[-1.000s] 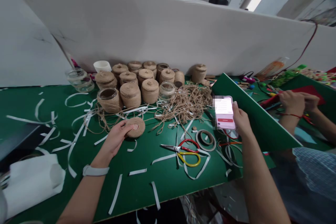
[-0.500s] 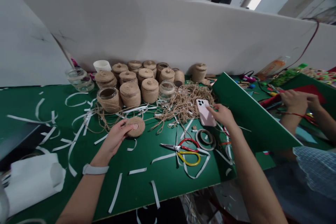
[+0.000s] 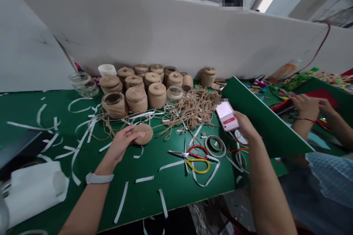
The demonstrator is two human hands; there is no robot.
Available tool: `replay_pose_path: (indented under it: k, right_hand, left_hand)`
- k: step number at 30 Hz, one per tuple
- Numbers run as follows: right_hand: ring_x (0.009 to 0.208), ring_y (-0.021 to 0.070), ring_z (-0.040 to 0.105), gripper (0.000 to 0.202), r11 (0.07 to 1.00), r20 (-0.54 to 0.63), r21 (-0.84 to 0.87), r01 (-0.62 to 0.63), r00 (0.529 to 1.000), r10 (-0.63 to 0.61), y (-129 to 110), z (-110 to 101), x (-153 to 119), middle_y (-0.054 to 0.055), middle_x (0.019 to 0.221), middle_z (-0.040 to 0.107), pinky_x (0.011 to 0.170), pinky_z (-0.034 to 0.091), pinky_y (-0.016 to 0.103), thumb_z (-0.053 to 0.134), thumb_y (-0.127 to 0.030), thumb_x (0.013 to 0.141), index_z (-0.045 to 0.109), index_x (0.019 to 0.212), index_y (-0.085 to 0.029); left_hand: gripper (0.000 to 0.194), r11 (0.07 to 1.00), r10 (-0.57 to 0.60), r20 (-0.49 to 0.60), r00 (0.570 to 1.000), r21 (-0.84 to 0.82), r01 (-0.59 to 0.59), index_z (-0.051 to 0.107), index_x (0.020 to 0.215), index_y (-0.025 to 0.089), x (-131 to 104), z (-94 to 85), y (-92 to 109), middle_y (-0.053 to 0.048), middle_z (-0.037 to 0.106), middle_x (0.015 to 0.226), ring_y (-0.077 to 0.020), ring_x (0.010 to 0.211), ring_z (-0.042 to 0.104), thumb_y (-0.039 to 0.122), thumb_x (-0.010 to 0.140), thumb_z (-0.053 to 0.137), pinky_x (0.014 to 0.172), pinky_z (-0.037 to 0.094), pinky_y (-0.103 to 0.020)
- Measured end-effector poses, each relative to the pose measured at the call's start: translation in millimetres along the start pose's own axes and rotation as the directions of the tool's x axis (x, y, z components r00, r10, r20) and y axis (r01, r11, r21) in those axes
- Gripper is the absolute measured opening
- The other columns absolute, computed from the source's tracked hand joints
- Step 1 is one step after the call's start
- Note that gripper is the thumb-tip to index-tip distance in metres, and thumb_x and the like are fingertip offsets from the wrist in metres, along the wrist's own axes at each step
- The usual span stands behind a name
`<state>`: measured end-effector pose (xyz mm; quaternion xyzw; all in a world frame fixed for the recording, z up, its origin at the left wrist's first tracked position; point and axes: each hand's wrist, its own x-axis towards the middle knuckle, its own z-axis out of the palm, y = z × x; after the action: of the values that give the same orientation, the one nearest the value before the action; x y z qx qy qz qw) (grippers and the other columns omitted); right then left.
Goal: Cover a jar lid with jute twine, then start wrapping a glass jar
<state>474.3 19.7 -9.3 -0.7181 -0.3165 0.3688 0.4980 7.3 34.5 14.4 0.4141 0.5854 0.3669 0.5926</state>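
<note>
My left hand [image 3: 124, 142] grips a round, flat twine-wrapped lid [image 3: 145, 134], thumb on its face. In my right hand [image 3: 246, 126] is a smartphone [image 3: 225, 114], held by its lower right side with the lit screen facing me. A tangled heap of jute twine [image 3: 197, 108] lies just left of the phone, and a strand runs from it toward the lid. Below, scissors [image 3: 193, 156] with one red and one yellow handle lie spread on the green table. Rolls of tape [image 3: 215, 146] sit beside them.
Several twine-wrapped jars [image 3: 137, 100] stand in rows at the back, near a clear glass jar [image 3: 174, 96]. White strips [image 3: 121, 202] litter the table. A green divider board [image 3: 264, 117] stands at right; beyond it a co-worker's hands [image 3: 309, 106] handle red material. A white roll [image 3: 35, 187] lies at left.
My right hand has picked up the phone from beside the twine and turned it over, so its screen now shows instead of its back. My left hand and the lid have barely moved.
</note>
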Motion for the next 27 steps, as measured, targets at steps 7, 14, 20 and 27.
replay_pose_path:
  k: [7,14,20,27]
  right_hand:
    - [0.066,0.0234,0.07,0.047,0.989,-0.007,0.119,-0.092,0.996,0.093,17.4,-10.0,-2.8,0.007,0.067,0.069,0.064,0.058,0.04,0.041,-0.062,0.086,0.06,0.081,-0.02]
    - [0.067,0.0226,0.071,0.06,0.964,-0.05,0.233,-0.126,0.989,0.142,12.8,-2.9,2.2,0.008,0.081,0.075,0.059,0.058,0.038,0.051,-0.072,0.081,0.062,0.105,-0.018]
    - [0.07,0.0207,0.072,0.058,0.947,-0.138,0.321,-0.022,0.988,0.069,6.0,-0.5,6.3,0.009,0.091,0.075,0.058,0.059,0.033,0.057,-0.068,0.08,0.066,0.105,-0.017]
    - [0.072,0.021,0.072,0.055,0.976,-0.145,0.203,0.081,0.988,-0.052,-0.3,-1.7,4.8,0.007,0.088,0.075,0.057,0.059,0.03,0.059,-0.068,0.078,0.066,0.099,-0.017]
  left_hand:
    - [0.051,0.999,-0.033,-0.04,0.999,-0.01,0.033,0.066,0.091,0.017,-1.2,2.6,4.8,-0.006,0.076,0.088,-0.021,0.083,0.071,0.036,0.05,0.088,0.066,0.054,-0.025]
    - [0.056,0.998,-0.047,-0.006,0.999,-0.03,0.047,0.069,0.106,0.02,-1.5,0.6,5.8,-0.008,0.074,0.104,-0.0234,0.099,0.069,0.034,0.055,0.086,0.07,0.054,-0.024]
    - [0.052,0.995,-0.081,-0.043,0.996,-0.056,0.079,0.066,0.097,0.017,-1.1,1.3,4.3,-0.005,0.074,0.092,-0.0199,0.086,0.07,0.031,0.052,0.087,0.067,0.054,-0.023]
    - [0.046,0.996,-0.068,-0.04,0.997,-0.062,0.066,0.064,0.093,0.016,2.6,0.9,0.0,-0.004,0.073,0.09,-0.0183,0.085,0.07,0.031,0.055,0.086,0.067,0.054,-0.022]
